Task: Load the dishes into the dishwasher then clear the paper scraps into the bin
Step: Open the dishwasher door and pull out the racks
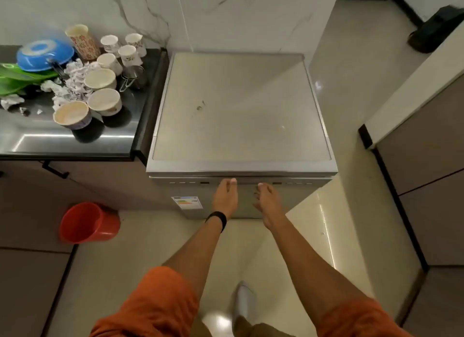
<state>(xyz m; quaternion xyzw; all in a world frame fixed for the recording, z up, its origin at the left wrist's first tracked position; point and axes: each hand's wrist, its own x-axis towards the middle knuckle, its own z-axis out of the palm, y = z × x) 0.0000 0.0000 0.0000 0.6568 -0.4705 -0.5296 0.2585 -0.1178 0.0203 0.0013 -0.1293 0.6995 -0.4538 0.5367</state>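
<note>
1. Dishwasher: standing just beyond both hands, door sitting closed, interior hidden.
2. Red bin: standing on the floor, left of the left hand; contents unclear.
3. Bowls and cups: sitting on the counter, far left and beyond the hands, paper scraps lying among them.
4. Left hand and right hand: reaching side by side, fingers straight, tips touching the door's top edge, clasping nothing.

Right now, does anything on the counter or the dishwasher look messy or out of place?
Yes. Crumpled paper scraps lie strewn among the bowls and cups on the black counter, and a blue bowl sits upside down at the back. A small dark smudge marks the dishwasher top. Nothing looks spilled or broken.
</note>
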